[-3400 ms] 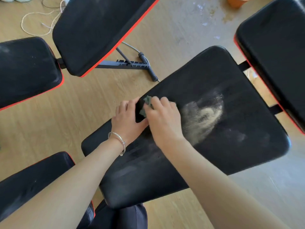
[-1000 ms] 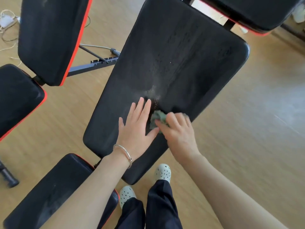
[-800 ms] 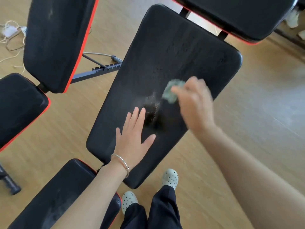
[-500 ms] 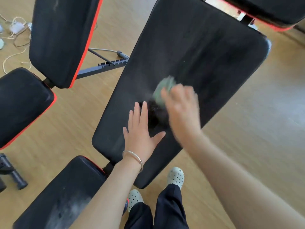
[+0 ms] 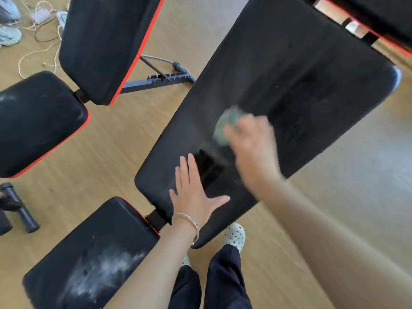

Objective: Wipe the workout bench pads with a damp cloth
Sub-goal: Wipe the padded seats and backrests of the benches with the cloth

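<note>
One bench pad (image 5: 289, 63), long axis near-left to far-right, cloth (image 5: 227, 123) mid-pad.

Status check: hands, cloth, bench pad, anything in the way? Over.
Left hand flat on long pad, fingers spread. Right hand, blurred, grips green cloth over same pad. Seat pad shows white dust. Nothing blocking the cloth.

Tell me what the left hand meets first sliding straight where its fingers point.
Probably nothing: the left hand would cross bare bench pad to its edge; the cloth lies off to the right.
</note>
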